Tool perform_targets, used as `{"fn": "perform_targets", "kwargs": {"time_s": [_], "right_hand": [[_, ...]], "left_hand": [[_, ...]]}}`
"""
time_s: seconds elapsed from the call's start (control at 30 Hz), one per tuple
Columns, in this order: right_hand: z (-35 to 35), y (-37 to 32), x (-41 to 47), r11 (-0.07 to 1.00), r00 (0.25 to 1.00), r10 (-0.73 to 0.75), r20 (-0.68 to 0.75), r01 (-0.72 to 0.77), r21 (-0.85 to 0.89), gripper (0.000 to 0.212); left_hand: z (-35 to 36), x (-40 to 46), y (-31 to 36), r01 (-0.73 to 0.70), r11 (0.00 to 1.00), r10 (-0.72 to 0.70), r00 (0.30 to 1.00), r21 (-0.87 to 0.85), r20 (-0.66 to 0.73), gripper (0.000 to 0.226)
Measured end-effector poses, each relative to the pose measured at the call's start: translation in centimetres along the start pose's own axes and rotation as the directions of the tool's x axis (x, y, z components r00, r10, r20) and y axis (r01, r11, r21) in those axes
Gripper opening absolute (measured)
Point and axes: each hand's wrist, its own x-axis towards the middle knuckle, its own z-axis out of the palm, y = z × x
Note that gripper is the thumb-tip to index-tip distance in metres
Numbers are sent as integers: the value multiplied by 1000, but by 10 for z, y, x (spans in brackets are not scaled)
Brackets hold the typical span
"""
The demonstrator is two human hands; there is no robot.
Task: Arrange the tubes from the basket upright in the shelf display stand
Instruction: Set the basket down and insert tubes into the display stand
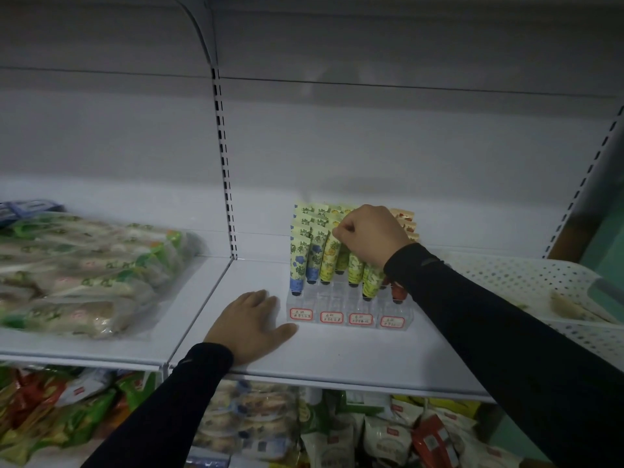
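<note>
A clear acrylic display stand (349, 314) with red-framed labels sits on the white shelf (337, 352). Several tubes stand upright in it, caps down: blue-flowered ones (299, 261) at the left, yellow-green ones (329, 256) in the middle, orange-red ones (405, 221) at the right, partly hidden by my arm. My right hand (369, 236) is curled over the middle rows and pinches the top of a yellow-green tube. My left hand (251, 324) lies flat on the shelf just left of the stand, fingers straight, touching its corner.
A white perforated basket (526, 278) stands on the shelf at the right, with something pale in it. Clear bags of packaged food (84, 265) fill the shelf to the left. The lower shelf holds many snack packets (388, 430). A slotted upright (224, 163) divides the bays.
</note>
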Motion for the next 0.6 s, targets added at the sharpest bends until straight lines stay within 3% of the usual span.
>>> {"fn": "perform_targets", "kwargs": {"time_s": [0.6], "right_hand": [[9, 0, 5, 999, 999, 41, -19, -41, -30, 40]], "left_hand": [[1, 1, 2, 11, 1000, -11, 1000, -3, 6, 68]]}}
